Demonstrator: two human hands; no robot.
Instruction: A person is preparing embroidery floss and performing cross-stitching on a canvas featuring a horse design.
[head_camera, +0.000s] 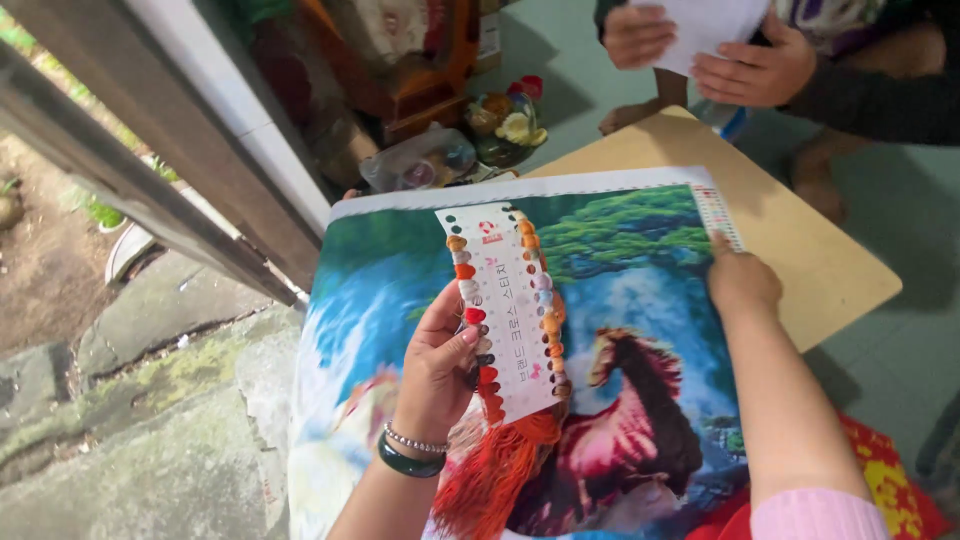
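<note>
My left hand holds a white card of embroidery threads upright over a printed cloth; red and orange strands hang from the card's lower end. The cloth shows horses, green trees and blue water, and it is spread over a low wooden table. My right hand rests on the cloth's right edge, fingertips by a strip of small coloured squares. A beaded bracelet and a dark green bangle sit on my left wrist.
Another person sits across the table, both hands on a white sheet of paper. A clear plastic bag and coloured ornaments lie on the floor near a doorway. Stone paving lies outside to the left.
</note>
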